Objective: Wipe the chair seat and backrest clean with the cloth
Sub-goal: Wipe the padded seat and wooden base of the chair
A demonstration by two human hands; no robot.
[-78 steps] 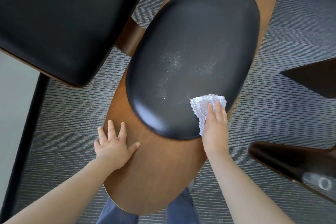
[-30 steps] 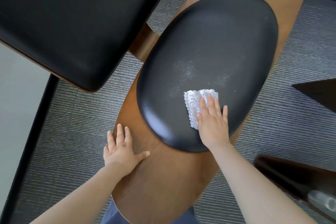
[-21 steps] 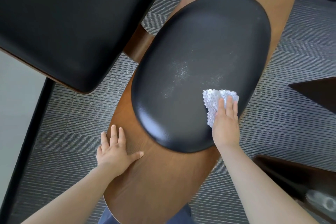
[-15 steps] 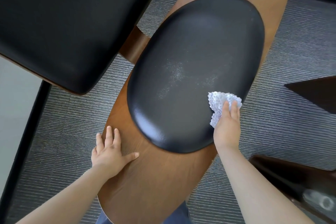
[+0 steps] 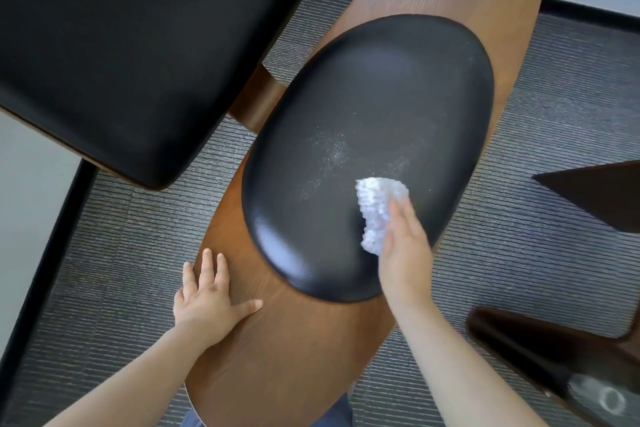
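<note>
Cloth (image 5: 378,208) under right hand (image 5: 405,255) on black cushion (image 5: 374,97), left hand (image 5: 207,302) on wooden shell (image 5: 294,360)

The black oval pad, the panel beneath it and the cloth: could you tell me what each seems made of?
Black oval pad: probably leather or vinyl, semi-gloss; fine grain, soft highlights. Panel: wood or veneer, satin brown; straight grain lines. Cloth: white textured fabric or paper, matte; bumpy surface.

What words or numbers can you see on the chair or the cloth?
There are none to read.
The black cushion, the wooden shell and the white cloth show no writing.
The pale smudge on the dark wooden piece at the lower right is too blurred to tell if it is a sign.
</note>
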